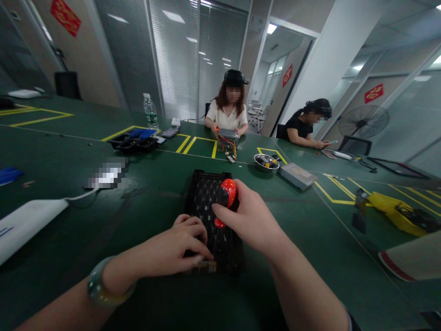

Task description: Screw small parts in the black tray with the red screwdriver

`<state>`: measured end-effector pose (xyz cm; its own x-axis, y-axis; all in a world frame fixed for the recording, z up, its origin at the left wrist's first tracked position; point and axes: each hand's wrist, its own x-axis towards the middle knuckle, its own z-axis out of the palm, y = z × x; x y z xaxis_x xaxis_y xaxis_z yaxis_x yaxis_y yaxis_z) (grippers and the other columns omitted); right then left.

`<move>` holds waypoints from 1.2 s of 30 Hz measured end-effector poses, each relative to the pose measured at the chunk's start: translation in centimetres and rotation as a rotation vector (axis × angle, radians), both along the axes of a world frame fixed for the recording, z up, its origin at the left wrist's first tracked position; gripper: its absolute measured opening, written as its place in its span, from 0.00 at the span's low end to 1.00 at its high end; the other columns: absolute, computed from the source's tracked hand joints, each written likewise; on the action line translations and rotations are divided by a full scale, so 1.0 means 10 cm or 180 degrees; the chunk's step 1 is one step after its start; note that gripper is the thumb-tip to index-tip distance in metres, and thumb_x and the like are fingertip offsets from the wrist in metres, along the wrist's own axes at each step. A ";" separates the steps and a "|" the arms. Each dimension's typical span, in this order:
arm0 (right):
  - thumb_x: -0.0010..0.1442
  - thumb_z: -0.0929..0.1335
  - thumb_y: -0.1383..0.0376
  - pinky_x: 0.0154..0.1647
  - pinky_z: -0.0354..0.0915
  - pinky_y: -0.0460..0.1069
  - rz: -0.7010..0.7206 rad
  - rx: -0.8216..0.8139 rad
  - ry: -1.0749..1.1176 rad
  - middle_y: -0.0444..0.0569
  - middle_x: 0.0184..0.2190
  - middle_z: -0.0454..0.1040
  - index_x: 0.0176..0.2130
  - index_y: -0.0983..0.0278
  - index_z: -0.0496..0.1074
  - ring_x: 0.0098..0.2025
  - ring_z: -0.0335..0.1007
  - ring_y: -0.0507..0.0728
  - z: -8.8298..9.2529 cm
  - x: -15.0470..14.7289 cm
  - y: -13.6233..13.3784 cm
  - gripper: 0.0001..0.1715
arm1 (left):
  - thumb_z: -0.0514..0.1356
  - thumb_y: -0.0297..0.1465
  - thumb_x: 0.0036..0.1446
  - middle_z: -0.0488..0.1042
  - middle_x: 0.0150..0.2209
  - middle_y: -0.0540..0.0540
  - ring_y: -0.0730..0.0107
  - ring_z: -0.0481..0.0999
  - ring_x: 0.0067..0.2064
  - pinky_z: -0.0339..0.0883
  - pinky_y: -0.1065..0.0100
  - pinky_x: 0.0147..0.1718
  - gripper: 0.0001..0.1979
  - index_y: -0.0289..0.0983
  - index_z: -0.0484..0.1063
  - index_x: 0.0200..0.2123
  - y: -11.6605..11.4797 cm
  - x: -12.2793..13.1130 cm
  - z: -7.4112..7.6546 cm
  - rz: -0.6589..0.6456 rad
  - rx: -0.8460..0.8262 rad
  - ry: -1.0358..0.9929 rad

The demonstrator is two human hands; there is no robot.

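My right hand is wrapped round the handle of a red and black screwdriver. Its thin shaft points down toward the near end of a black case panel with a patterned surface, lying on the table before me. My left hand, with a green bangle on the wrist, rests on the panel's near left part. Its thumb and forefinger come together close to the shaft's lower end; whatever they pinch is too small to make out. Beside those fingertips is a small brownish metallic piece.
A metal bowl of small parts and a grey box stand beyond the panel. Left are a black tray, a water bottle and a white power strip. Yellow tool bag lies right. Two people sit opposite.
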<state>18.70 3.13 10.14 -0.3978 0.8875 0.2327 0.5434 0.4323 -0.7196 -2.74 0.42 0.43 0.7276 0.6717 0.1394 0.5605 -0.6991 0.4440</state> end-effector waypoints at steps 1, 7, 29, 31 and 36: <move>0.57 0.71 0.63 0.32 0.61 0.50 -0.0005 0.0005 -0.0008 0.42 0.33 0.76 0.39 0.60 0.69 0.33 0.71 0.55 0.01 0.00 0.00 0.10 | 0.63 0.29 0.63 0.73 0.43 0.53 0.63 0.69 0.50 0.42 0.57 0.56 0.14 0.58 0.80 0.44 0.00 0.00 0.00 0.0001 0.0024 -0.0013; 0.58 0.71 0.63 0.32 0.61 0.50 0.0007 -0.0003 -0.0034 0.42 0.34 0.76 0.40 0.60 0.69 0.33 0.70 0.54 0.03 0.00 -0.03 0.10 | 0.63 0.30 0.64 0.73 0.42 0.54 0.63 0.69 0.50 0.41 0.57 0.56 0.13 0.58 0.80 0.45 -0.01 0.01 0.02 -0.0026 0.0001 0.0027; 0.58 0.70 0.63 0.30 0.60 0.49 -0.0020 0.0060 -0.0196 0.40 0.31 0.75 0.38 0.60 0.67 0.30 0.69 0.53 0.03 -0.04 -0.12 0.08 | 0.64 0.30 0.63 0.73 0.42 0.53 0.61 0.68 0.50 0.43 0.57 0.54 0.15 0.60 0.78 0.47 -0.05 -0.02 0.06 -0.0082 0.0371 0.0146; 0.58 0.70 0.63 0.30 0.60 0.49 -0.0063 0.0083 -0.0204 0.41 0.31 0.75 0.38 0.60 0.67 0.30 0.69 0.53 0.03 -0.05 -0.12 0.08 | 0.64 0.31 0.63 0.73 0.41 0.53 0.60 0.68 0.49 0.44 0.56 0.53 0.15 0.59 0.78 0.47 -0.06 -0.01 0.04 -0.0054 0.0457 0.0170; 0.59 0.70 0.62 0.31 0.59 0.49 -0.0219 0.0126 -0.0229 0.42 0.30 0.74 0.36 0.60 0.65 0.30 0.69 0.54 0.04 -0.06 -0.11 0.09 | 0.65 0.31 0.61 0.73 0.39 0.52 0.60 0.69 0.47 0.46 0.56 0.52 0.14 0.59 0.78 0.47 -0.09 0.00 0.03 -0.0038 0.0641 0.0219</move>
